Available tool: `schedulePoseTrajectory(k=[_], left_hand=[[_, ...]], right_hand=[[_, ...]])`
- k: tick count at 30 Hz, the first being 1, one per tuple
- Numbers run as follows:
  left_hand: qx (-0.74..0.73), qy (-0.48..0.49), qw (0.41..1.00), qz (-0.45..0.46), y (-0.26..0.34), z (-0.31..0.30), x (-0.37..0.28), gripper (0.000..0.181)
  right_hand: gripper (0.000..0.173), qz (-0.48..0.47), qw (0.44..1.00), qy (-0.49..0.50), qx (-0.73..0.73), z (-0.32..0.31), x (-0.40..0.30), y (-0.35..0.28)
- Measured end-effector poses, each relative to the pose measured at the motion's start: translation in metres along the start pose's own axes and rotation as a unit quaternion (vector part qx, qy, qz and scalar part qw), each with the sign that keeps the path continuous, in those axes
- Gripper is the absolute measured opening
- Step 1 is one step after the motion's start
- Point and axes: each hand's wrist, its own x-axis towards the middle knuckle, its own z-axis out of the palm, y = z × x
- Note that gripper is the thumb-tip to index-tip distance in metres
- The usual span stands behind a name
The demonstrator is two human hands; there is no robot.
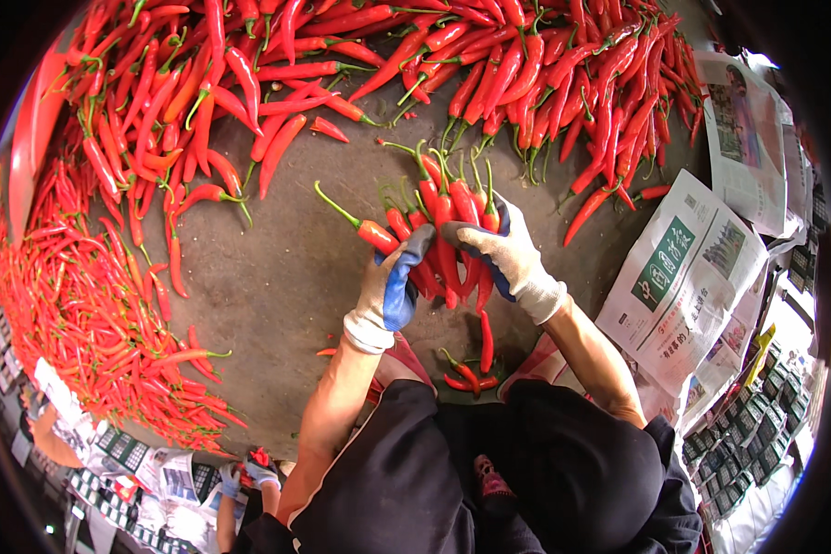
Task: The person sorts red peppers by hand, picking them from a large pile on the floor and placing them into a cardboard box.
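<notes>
Both my hands wear pale knit gloves with blue and dark coating. My left hand [395, 280] is closed around several red chili peppers [378, 237], their green stems pointing up and away. Close beside it, my right hand [509, 253] grips another bunch of red chili peppers [462, 201]. The two bunches touch between my hands, and their tips hang downward. Below them a single red chili pepper [486, 341] hangs or lies; I cannot tell which. A few small chili peppers [472, 377] lie between my feet.
Large heaps of red chili peppers [512, 69] curve across the far floor and down the left [97, 311]. Newspapers [692, 277] lie over dark plastic crates [748, 443] on the right. At the lower left, a co-worker's gloved hands [260, 471] hold something red near more crates [121, 450].
</notes>
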Motion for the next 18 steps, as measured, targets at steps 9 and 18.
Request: schedulePoseTrajectory(k=[9, 18], left_hand=[[0.037, 0.127, 0.991, 0.024, 0.005, 0.015, 0.035, 0.027], [0.118, 0.063, 0.991, -0.027, 0.004, 0.031, 0.01, 0.018]], right_hand=[[0.05, -0.049, 0.953, -0.028, -0.299, -0.01, 0.054, -0.012], [0.051, 0.045, 0.987, -0.084, -0.13, -0.031, 0.028, 0.011]])
